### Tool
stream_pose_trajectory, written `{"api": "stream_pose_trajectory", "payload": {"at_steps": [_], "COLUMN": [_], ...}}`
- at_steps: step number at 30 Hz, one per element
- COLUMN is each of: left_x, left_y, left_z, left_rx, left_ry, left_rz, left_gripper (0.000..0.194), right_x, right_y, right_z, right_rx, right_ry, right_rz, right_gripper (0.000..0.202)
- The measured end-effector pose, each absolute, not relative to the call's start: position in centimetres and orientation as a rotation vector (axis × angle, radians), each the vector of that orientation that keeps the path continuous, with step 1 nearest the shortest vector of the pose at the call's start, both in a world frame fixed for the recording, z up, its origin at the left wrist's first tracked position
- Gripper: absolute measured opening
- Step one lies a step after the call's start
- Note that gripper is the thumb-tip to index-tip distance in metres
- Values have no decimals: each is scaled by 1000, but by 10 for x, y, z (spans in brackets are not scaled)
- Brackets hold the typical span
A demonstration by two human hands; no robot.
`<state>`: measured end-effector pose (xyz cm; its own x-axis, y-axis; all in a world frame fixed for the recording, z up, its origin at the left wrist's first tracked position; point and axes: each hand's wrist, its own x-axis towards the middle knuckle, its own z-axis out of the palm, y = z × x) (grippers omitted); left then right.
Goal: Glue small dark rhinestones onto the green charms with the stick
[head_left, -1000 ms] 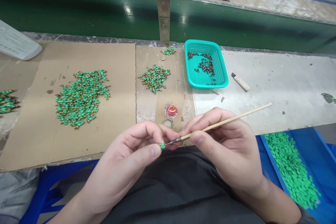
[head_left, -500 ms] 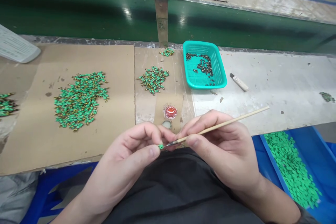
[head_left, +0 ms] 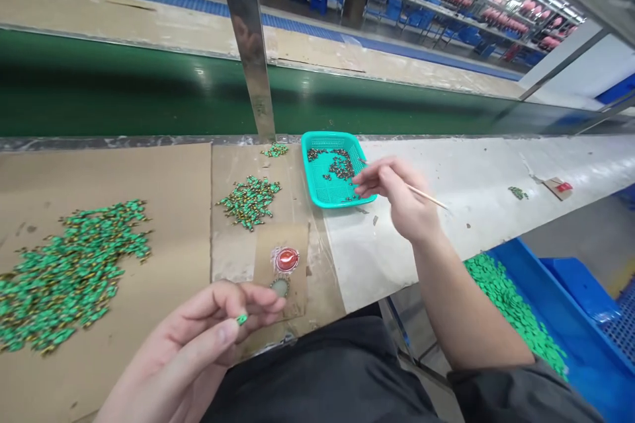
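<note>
Between thumb and forefinger, my left hand [head_left: 208, 337] pinches a small green piece [head_left: 241, 320] above the table's front edge. My right hand [head_left: 401, 195] is at the right rim of a turquoise plastic basket [head_left: 312, 192] and holds a thin wooden-handled brush [head_left: 426, 197]; its fingertips are slightly blurred. Small dark metallic parts [head_left: 341, 165] lie scattered in the basket. Nearer to my left hand are a red cap with liquid [head_left: 286, 259] and a round pale disc with a toothed rim [head_left: 280, 287], both on a piece of cardboard.
Piles of green-and-brown pieces lie on cardboard to the left [head_left: 74, 271] and in the middle [head_left: 251, 201]. A metal post [head_left: 248, 46] stands behind them. At lower right, a blue bin [head_left: 585, 350] holds many green pieces. A green conveyor belt [head_left: 149, 92] runs along the back.
My right hand has moved away from the left, up and forward to the basket, with the brush still in it. My left hand keeps the green piece. The view has tilted up and right.
</note>
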<state>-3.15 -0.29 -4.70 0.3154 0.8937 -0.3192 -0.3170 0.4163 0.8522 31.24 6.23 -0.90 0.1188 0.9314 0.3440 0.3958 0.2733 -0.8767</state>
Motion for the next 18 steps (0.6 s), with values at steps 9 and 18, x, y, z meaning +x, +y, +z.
{"api": "stream_pose_trajectory", "payload": {"at_steps": [9,18], "left_x": [-37,-31], "left_y": [-4,-5], "left_z": [-52,-40], "left_rx": [713,731], "left_ry": [1035,1009], "left_rz": [883,909], "left_gripper": [36,40], "right_x": [308,293], "right_y": [191,203], "right_z": [-13,-23], "right_rx": [-1922,-2079], "right_ry": [-2242,-2341], "right_rz": [506,494], "right_gripper": [5,33]}}
